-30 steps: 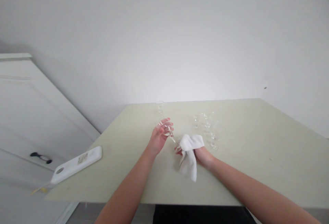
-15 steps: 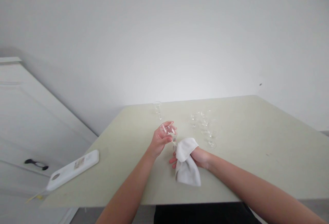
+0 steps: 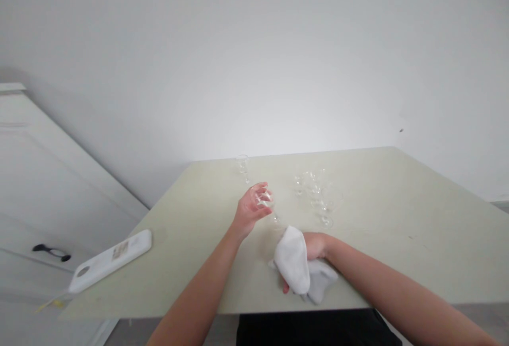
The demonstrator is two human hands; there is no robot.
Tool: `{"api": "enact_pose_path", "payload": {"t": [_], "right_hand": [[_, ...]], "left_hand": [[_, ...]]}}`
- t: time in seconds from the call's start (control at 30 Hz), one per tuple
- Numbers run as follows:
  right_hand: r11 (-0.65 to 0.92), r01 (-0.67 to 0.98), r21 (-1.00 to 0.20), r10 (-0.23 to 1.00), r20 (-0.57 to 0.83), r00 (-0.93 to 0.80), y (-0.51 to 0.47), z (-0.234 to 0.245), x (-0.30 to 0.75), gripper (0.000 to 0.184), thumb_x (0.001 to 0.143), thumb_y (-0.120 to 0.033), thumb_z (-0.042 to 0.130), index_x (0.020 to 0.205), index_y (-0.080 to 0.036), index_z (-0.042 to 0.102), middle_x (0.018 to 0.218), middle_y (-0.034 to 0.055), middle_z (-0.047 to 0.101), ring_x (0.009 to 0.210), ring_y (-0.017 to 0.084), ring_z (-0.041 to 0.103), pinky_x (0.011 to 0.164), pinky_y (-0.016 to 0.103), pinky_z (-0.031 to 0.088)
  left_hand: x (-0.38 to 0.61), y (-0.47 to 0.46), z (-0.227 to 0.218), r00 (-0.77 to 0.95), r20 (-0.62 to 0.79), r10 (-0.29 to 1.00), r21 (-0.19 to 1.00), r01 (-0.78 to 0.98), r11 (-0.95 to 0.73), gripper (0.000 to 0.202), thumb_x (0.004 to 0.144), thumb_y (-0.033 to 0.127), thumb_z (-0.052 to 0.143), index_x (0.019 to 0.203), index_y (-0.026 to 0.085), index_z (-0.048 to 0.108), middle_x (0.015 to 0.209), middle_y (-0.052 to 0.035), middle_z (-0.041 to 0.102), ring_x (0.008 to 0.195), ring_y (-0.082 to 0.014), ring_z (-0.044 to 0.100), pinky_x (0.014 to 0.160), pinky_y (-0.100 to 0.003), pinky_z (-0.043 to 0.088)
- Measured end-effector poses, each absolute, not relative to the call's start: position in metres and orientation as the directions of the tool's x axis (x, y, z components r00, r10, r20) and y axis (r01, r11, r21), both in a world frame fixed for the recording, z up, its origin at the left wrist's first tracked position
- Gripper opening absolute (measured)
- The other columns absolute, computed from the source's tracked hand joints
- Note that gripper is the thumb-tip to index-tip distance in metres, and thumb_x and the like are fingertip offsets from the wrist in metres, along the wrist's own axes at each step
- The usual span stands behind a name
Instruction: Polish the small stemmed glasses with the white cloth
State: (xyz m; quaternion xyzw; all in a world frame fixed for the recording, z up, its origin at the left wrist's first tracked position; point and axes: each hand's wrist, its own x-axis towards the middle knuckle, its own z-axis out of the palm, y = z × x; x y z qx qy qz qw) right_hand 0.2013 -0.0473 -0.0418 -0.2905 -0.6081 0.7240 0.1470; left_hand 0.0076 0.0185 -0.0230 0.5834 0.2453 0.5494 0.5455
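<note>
My left hand is wrapped round the bowl of a clear stemmed glass, whose stem and foot point down and to the right over the table. Just in front of me, my right hand grips a white cloth that drapes over most of its fingers. A small gap lies between the cloth and the foot of the glass. Another stemmed glass stands upright beyond my left hand. To the right, several similar glasses are grouped close together.
A white oblong device with a label and a cord lies at the table's left edge. Beside it is a white cabinet with a dark handle. The wall rises behind the table's far edge.
My right hand and the cloth have moved down toward me and away from the glass. The cloth has folded differently over the hand. My left hand still holds the glass in nearly the same place.
</note>
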Motion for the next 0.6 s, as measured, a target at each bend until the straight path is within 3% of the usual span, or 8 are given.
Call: {"api": "enact_pose_path", "payload": {"t": [0.1,0.27,0.47,0.6], "right_hand": [[-0.235,0.146,-0.961,0.487,-0.247,-0.838,-0.046,-0.047,0.200,0.030,0.062,-0.041,0.082,0.077,-0.015,0.074,0.084,0.0084,0.076,0.074,0.022,0.069,0.074,0.034,0.057],[-0.300,0.164,-0.940,0.462,-0.294,-0.837,-0.046,-0.056,0.200,0.028,0.066,-0.041,0.080,0.073,-0.014,0.076,0.076,0.0084,0.075,0.073,0.023,0.069,0.075,0.035,0.057],[-0.241,0.184,-0.953,0.473,-0.281,-0.835,-0.046,-0.055,0.200,0.028,0.054,-0.033,0.087,0.072,-0.014,0.076,0.078,0.0082,0.076,0.080,0.026,0.068,0.075,0.034,0.056],[-0.320,0.186,-0.929,0.372,-0.304,-0.877,-0.045,-0.051,0.201,0.031,0.062,-0.041,0.080,0.073,-0.012,0.077,0.074,0.0087,0.076,0.079,0.025,0.069,0.073,0.033,0.057]], "left_hand": [[0.015,0.015,-0.025,0.330,0.351,0.876,0.933,-0.205,-0.296,0.072,0.061,0.023,0.090,0.126,0.023,0.058,0.112,-0.0079,0.064,0.093,-0.0176,0.062,0.071,-0.024,0.050],[0.022,0.011,-0.034,0.401,0.360,0.842,0.932,-0.119,-0.342,0.073,0.065,0.023,0.088,0.129,0.023,0.052,0.119,-0.0105,0.061,0.097,-0.0185,0.061,0.073,-0.025,0.050],[0.024,0.014,-0.038,0.431,0.352,0.831,0.933,-0.088,-0.350,0.068,0.067,0.025,0.087,0.125,0.022,0.051,0.120,-0.0119,0.061,0.099,-0.0190,0.062,0.076,-0.027,0.051],[0.021,0.017,-0.041,0.460,0.270,0.846,0.935,0.082,-0.344,0.069,0.067,0.033,0.085,0.127,0.021,0.052,0.125,-0.0127,0.059,0.100,-0.0215,0.062,0.076,-0.029,0.052]]}}
